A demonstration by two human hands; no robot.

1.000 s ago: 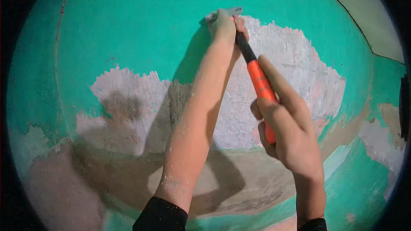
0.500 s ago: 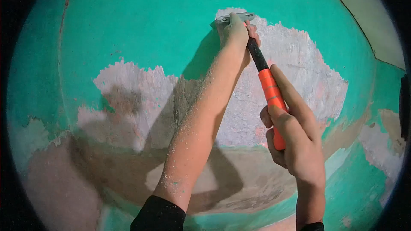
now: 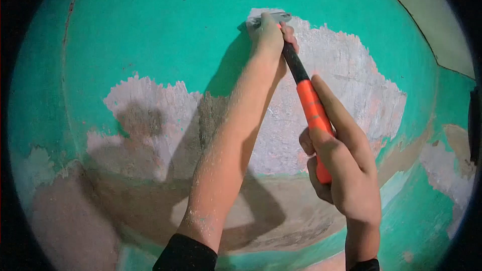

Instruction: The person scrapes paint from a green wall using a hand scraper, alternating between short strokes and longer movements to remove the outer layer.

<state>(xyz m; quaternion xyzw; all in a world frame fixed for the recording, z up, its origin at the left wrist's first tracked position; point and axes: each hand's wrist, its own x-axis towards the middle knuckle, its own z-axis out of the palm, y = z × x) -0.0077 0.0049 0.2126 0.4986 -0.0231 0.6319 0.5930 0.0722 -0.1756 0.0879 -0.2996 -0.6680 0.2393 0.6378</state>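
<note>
A long-handled scraper [image 3: 312,101] with an orange grip, a black shaft and a grey metal head slants up against the wall. My left hand [image 3: 270,37] is closed around its upper end, just under the head, and covers part of the head. Lower down, my right hand [image 3: 344,163] wraps the orange grip, its index finger stretched along the side. The head lies at the top edge of a bare greyish patch [image 3: 346,70] in the green paint [image 3: 165,25]. Pale flakes cling to my left forearm.
A brown band [image 3: 165,206] runs across the wall below the bare patch. Whitish bare plaster [image 3: 65,221] shows at the lower left, and a pale panelled surface [image 3: 427,15] at the upper right. My arms' shadows fall on the wall.
Both hands and the scraper have shifted slightly left, with the head a little farther left at the patch's upper edge. The grip on the tool is the same.
</note>
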